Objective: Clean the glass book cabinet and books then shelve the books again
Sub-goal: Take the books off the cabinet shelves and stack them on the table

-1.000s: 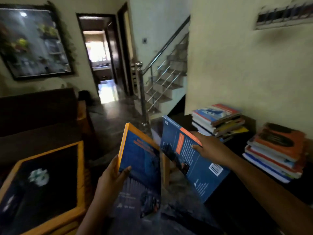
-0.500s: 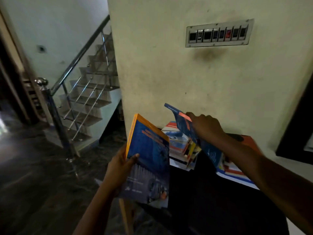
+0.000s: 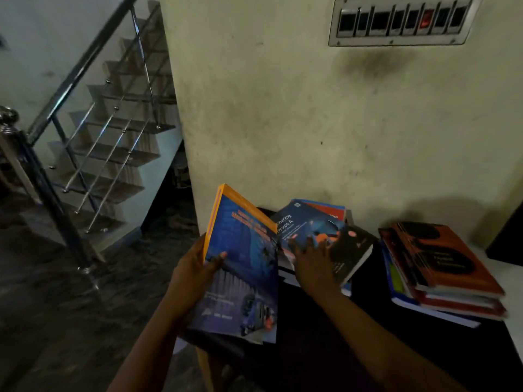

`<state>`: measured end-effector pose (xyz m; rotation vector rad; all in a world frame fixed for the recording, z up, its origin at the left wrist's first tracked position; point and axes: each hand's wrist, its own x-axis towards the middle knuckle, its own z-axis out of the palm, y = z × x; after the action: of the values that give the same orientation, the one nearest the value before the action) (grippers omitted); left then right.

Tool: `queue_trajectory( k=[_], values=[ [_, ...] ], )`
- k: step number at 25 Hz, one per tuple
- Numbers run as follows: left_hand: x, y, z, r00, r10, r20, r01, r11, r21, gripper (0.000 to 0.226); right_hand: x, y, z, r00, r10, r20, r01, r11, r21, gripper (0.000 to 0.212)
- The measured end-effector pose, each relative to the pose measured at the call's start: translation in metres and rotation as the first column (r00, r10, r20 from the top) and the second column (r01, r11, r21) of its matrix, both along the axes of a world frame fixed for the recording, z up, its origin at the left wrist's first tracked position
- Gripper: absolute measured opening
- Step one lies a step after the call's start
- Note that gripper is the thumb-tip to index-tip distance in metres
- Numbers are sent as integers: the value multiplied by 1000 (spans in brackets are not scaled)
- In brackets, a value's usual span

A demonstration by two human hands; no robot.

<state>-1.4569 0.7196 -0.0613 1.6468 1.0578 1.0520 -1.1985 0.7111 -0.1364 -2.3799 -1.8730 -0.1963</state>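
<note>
The left hand point(image 3: 195, 274) grips a book point(image 3: 243, 264) upright, the right hand point(image 3: 312, 260) rests flat-fingered on the stack point(image 3: 349, 246) on the table point(image 3: 325, 349); stacking seems in hand, so next the book must land squarely on top.

A cream plastered wall point(image 3: 311, 114) fills most of the view, scuffed and marked. High at its right sits a metal-framed switch panel point(image 3: 399, 21), with a dark smudge point(image 3: 376, 63) just below it. To the left, a staircase point(image 3: 121, 137) climbs behind a slanted steel railing point(image 3: 79, 69) ending in a round-knobbed post point(image 3: 8, 117). The floor point(image 3: 56, 306) is dark, mottled stone. A black-topped table point(image 3: 475, 363) stands against the wall. The light is dim.
</note>
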Motion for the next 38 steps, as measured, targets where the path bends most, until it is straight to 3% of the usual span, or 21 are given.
queue_trajectory(
  k=[2,4,5,7,9,11,15,18,20,22,25,28,30,33,36,38],
  values=[
    [-1,16,-4,999,-45,-1,45,999,-3,62,-7,-11,6,912,51,-408,23,984,175,46],
    [-1,29,-8,998,-68,-10,68,998,9,45,-14,-33,9,709,90,-700,265,886,381,33],
    [0,36,-7,995,-98,-7,98,995,8,37,-16,-46,12,608,79,-790,418,814,403,26],
    [1,47,-4,986,-169,5,169,986,3,36,-12,-61,8,331,66,-941,672,684,284,20],
    [1,58,0,972,-233,14,233,972,3,38,-3,-60,4,87,105,-991,795,591,133,29],
    [0,67,0,960,-277,43,277,961,-3,34,8,-52,5,-25,71,-997,837,547,18,38],
    [-8,85,-1,948,-317,27,317,948,2,40,17,-47,20,-340,142,-930,787,585,-198,14],
    [-14,97,-3,941,-336,42,337,941,-25,57,18,-54,28,-304,-4,-953,741,627,-240,11],
    [-16,101,-4,943,-330,28,331,944,-13,51,13,-58,31,-284,-47,-958,706,666,-242,15],
    [-19,107,-5,947,-319,24,319,948,3,42,0,-55,27,-320,98,-942,733,656,-180,23],
    [-25,114,-4,941,-339,28,339,941,8,57,-38,-23,11,-409,403,-819,807,579,-119,35],
    [-30,122,-9,942,-334,29,334,942,15,67,-74,29,2,-418,493,-763,850,508,-138,16],
    [-32,124,-13,943,-330,35,330,944,-3,66,-85,50,0,-337,325,-884,857,495,-145,12],
    [-35,123,-16,936,-347,65,348,937,-12,46,-81,49,3,-174,14,-985,796,590,-133,37],
    [-45,122,-20,921,-376,100,379,925,-17,37,-91,30,20,-165,-257,-952,439,846,-304,48],
    [-58,124,-26,917,-382,118,389,920,-45,43,-112,17,22,-170,-303,-938,277,898,-340,43]
  ],
)
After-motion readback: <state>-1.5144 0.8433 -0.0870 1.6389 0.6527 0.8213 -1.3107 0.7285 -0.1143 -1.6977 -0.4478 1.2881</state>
